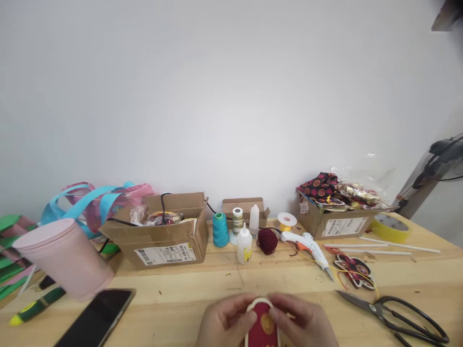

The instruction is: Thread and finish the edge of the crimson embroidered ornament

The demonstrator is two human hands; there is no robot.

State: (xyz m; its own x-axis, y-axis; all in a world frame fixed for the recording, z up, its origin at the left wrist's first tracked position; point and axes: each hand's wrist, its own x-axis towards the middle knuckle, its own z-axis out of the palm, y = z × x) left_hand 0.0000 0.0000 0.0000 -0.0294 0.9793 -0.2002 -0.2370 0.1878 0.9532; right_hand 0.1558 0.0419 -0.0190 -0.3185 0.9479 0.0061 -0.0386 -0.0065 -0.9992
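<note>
Left hand and right hand pinching red ornament at 6 o'clock on worktop; scissors at 3 o'clock.

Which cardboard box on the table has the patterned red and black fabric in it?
The box at the right, heaped with red and black fabric and gold pieces. The big left box holds cables; the small middle one stands behind the bottles.

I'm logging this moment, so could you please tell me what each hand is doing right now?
Left hand: closed on the left edge of the red ornament.
Right hand: closed on its right edge.
</note>
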